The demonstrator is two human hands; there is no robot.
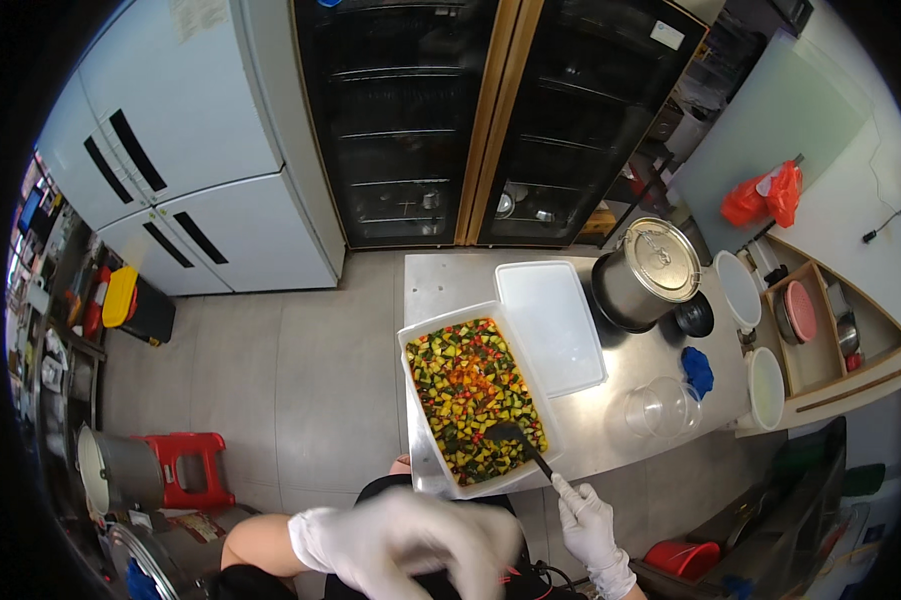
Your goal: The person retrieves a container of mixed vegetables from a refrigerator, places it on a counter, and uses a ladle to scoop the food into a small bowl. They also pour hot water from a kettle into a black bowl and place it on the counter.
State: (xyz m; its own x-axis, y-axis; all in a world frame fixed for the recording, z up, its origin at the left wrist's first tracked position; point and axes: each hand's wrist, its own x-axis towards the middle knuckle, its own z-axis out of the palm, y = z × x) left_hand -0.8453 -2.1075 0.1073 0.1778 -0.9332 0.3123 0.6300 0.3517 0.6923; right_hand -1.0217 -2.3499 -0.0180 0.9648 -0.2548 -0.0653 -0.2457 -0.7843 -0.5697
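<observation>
A white rectangular plastic tub (536, 391) full of diced green vegetables (465, 390) with red pieces and reddish sauce stands at the steel table's near left corner. In a white glove, my right hand (589, 525) grips the handle of a black spatula (534, 452); its head rests among the vegetables near the tub's front right side. My left hand (413, 540), gloved too, is raised close to the camera in front of my body, short of the tub. Motion blur covers its fingers, which look bent, and whether they hold anything is unclear.
On the steel table (623, 375) are a white lid (551, 326), a lidded metal pot (653, 262), a clear plastic container (662, 409) and a blue crumpled item (696, 371). A red stool (191, 469) and metal bucket (124, 472) stand left. Glass-door cabinets (413, 150) line the back.
</observation>
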